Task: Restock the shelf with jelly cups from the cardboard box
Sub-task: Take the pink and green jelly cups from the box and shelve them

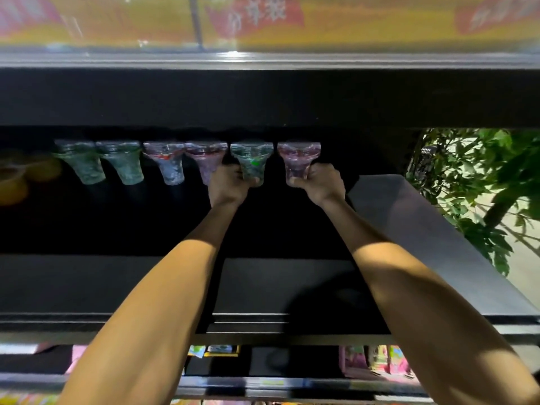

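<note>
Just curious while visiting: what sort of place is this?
Probably a shop: a row of jelly cups lines a dark shelf, packaged snacks sit below, and the left hand grips a green cup, the right hand a pink cup.

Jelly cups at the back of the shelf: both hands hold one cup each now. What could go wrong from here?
1. The left hand grips the green cup close beside the purple cup. Pulling the fingers out could knock that neighbour and the row beyond it.
2. The cups look narrow below and wide above, so the pink cup in the right hand may tip if released carelessly.
</note>
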